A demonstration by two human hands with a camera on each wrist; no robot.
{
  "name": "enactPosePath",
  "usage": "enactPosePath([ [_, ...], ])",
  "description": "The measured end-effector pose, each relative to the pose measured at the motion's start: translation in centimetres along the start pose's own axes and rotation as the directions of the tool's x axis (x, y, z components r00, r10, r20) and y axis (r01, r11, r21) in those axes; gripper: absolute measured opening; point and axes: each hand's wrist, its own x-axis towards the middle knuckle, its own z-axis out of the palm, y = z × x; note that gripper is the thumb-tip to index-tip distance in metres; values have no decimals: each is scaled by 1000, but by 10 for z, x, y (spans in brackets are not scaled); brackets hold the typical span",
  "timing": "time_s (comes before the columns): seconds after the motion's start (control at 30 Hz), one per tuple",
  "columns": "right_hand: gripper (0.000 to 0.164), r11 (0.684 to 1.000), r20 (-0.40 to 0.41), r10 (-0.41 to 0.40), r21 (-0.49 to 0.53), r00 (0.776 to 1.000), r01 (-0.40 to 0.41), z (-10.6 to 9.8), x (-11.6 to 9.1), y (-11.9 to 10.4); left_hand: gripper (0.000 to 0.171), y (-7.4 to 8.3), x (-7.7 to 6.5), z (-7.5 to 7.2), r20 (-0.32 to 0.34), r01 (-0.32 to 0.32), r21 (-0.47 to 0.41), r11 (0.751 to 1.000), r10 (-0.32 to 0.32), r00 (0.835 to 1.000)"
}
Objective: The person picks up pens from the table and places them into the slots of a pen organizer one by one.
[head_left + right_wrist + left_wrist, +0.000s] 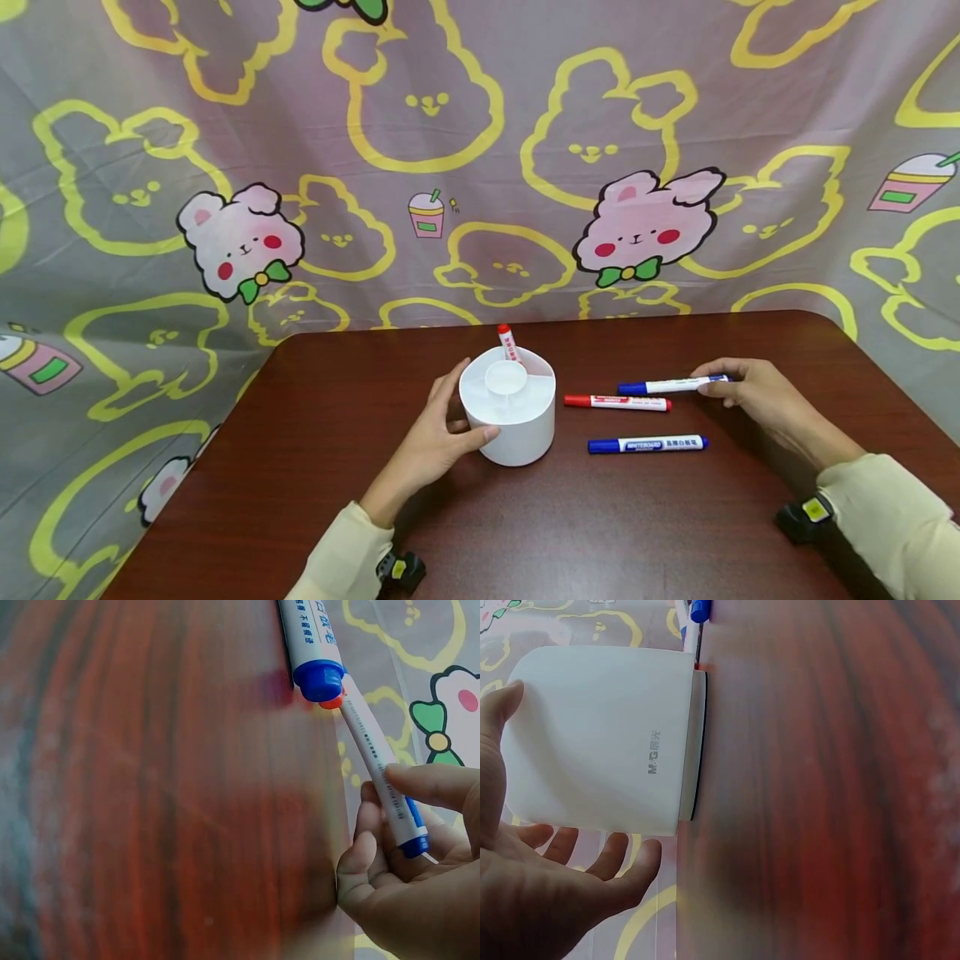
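A round white pen holder (517, 442) with compartments stands upright on the table, and a red-capped marker (507, 340) leans in its rear compartment. My left hand (431, 437) holds the holder from its left side, thumb on the near wall and fingers around the far side. In the left wrist view, the thumb touches the white wall (600, 742). On the right, my right hand (761, 400) pinches the end of a blue whiteboard marker (671, 386) between thumb and fingers. The right wrist view shows this marker (379, 750) tilted in the fingers.
A red marker (618, 402) lies just in front of the held blue one, right of the holder. Nearer to me lies another blue marker (648, 444). Behind the brown table (300, 467) hangs a patterned cloth (480, 167).
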Motion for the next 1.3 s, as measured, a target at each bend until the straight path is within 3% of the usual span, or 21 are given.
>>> enactPosePath([
  [0.13, 35, 994, -3, -20, 103, 1000, 21, 0, 0, 1, 98, 0, 1, 0, 7, -7, 11, 1000, 7, 1000],
  [0.3, 30, 964, 11, -52, 263, 999, 47, 1, 0, 0, 96, -2, 1, 1, 7, -2, 9, 1000, 2, 1000],
  [0.47, 18, 908, 10, -57, 416, 998, 48, 1, -1, -3, 95, -4, 2, 2, 6, 10, -10, 1000, -10, 1000],
  [0.7, 13, 812, 7, -110, 577, 994, 86, 3, -2, -11, 94, -3, 2, 2, 32, -4, -79, 997, 6, 999],
  [0.93, 14, 743, -30, -133, 658, 991, 120, 2, -4, -30, 93, -3, 3, 2, 49, -26, -113, 993, 32, 998],
  [1.3, 16, 700, -56, -179, 694, 982, 167, 1, -8, -62, 89, -1, 2, 1, 55, -24, -144, 989, 32, 998],
])
